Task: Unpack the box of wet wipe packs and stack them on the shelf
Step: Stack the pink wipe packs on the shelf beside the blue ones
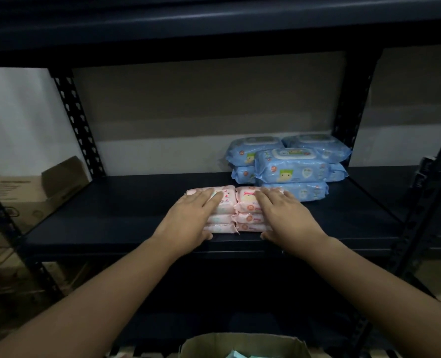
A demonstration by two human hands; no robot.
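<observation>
Two side-by-side stacks of pink wet wipe packs (236, 211) stand near the front of the dark metal shelf (105, 218). My left hand (191, 218) lies flat on the left stack, fingers straight, thumb at its front. My right hand (289, 218) lies flat on the right stack in the same way. Behind and to the right stand several blue wet wipe packs (291, 165), stacked two high. The open cardboard box (242, 344) sits below at the bottom edge, with pale packs just showing inside.
Perforated black uprights (76, 120) frame the shelf bay, and an upper shelf board (214, 27) spans overhead. More cardboard boxes (33, 192) stand on the left beyond the rack. The shelf's left half is bare dark board.
</observation>
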